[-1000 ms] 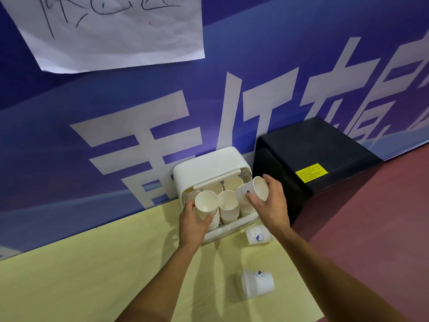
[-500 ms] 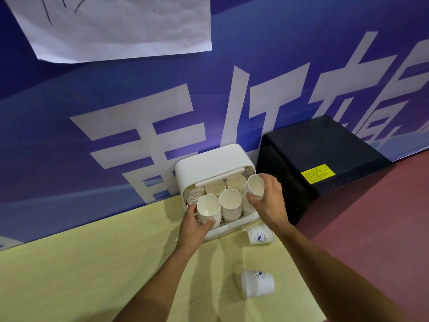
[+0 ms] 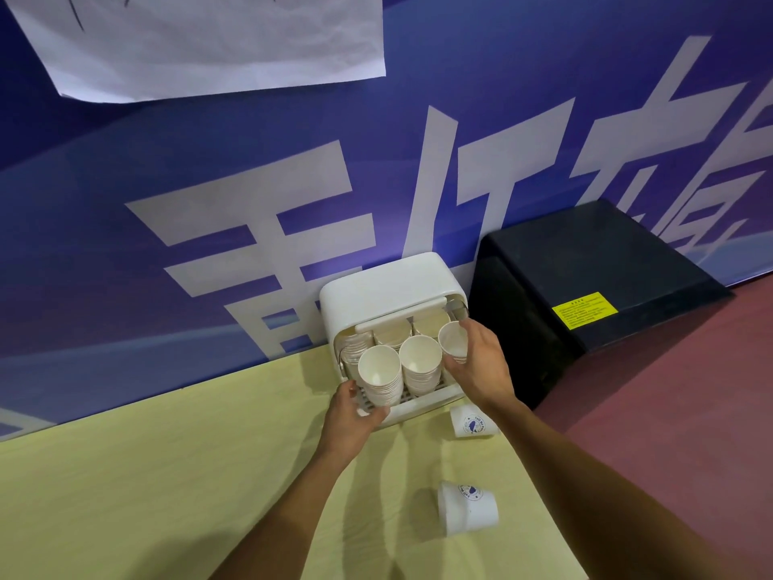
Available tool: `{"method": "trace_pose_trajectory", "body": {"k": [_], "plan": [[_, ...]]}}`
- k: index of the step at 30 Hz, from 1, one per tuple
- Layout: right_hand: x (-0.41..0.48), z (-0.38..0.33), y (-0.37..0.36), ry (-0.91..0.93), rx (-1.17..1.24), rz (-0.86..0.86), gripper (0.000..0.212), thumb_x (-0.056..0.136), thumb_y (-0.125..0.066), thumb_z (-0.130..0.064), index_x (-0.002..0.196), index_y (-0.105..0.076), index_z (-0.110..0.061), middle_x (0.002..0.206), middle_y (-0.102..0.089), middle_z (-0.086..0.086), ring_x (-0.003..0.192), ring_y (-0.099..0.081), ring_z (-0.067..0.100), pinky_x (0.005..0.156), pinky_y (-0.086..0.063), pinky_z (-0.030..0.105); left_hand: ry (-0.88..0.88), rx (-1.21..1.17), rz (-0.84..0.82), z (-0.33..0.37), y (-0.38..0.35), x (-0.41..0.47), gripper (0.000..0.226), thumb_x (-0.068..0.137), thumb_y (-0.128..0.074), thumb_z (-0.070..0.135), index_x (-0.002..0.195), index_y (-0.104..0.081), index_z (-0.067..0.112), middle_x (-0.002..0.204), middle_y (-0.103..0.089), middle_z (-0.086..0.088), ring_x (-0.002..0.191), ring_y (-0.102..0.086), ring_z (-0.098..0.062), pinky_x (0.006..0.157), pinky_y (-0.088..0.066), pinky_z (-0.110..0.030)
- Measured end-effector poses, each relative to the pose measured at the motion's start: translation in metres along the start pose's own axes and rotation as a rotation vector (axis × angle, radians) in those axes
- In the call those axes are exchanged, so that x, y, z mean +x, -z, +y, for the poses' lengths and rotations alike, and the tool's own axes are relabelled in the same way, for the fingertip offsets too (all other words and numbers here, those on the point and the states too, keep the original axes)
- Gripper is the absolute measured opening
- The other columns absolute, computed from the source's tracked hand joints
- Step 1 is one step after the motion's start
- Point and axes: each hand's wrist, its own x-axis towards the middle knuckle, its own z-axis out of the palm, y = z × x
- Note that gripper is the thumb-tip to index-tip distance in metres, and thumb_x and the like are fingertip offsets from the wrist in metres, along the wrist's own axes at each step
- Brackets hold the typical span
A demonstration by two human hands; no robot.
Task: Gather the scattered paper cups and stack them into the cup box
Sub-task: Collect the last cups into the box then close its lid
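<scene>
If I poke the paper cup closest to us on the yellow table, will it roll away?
Probably it would move easily: the cup looks like thin empty paper, so light. It seems to lie on its side, tapered, so it may roll in a curve. Squeezing hard could crumple it.

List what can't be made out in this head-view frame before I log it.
1. Head view: what lies under the held cup, hidden by that cup and the right hand.
2. Head view: base of the front-left stack, covered by the gripping left hand.
3. Head view: yellow label text, too small.
4. Head view: paper sheet on wall, cut by top edge.
5. Head view: back-row stacks, partly under the cup box lid.
</scene>
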Motion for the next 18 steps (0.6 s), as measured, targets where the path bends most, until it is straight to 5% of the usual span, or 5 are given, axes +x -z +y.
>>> {"method": "trace_pose_trajectory", "body": {"k": [7, 13, 18], "plan": [[-0.010, 0.009, 0.005, -0.020, 0.058, 0.004, 0.060, 0.087, -0.072, -0.034, 0.139, -0.045, -0.024, 0.140, -0.051, 0.000, 0.128, -0.048, 0.020, 0.105, -0.047, 0.042, 0.000, 0.059, 0.029, -0.007, -0.006, -0.004, 0.074, 0.070, -0.085, 0.032, 0.130, -0.044, 0.017, 0.120, -0.052, -0.003, 0.102, -0.059, -0.020, 0.089, -0.051, -0.034], [-0.035, 0.024, 0.012, -0.159, 0.035, 0.025, 0.056, 0.088, -0.070, -0.021, 0.138, -0.048, -0.008, 0.136, -0.052, 0.014, 0.127, -0.047, 0.031, 0.103, -0.042, 0.042, -0.055, 0.130, 0.010, -0.010, -0.015, -0.010, 0.053, 0.071, -0.084, 0.032, 0.110, -0.050, 0.018, 0.110, -0.054, -0.003, 0.085, -0.061, -0.015, 0.079, -0.051, -0.030], [-0.062, 0.046, 0.003, -0.345, -0.011, -0.093, 0.064, 0.087, -0.069, -0.029, 0.141, -0.043, -0.006, 0.136, -0.049, 0.017, 0.124, -0.048, 0.035, 0.102, -0.043, 0.044, -0.008, 0.153, -0.247, -0.010, -0.032, -0.029, 0.042, 0.071, -0.083, 0.039, 0.100, -0.057, 0.022, 0.101, -0.060, 0.002, 0.080, -0.058, -0.011, 0.077, -0.052, -0.032]]}}
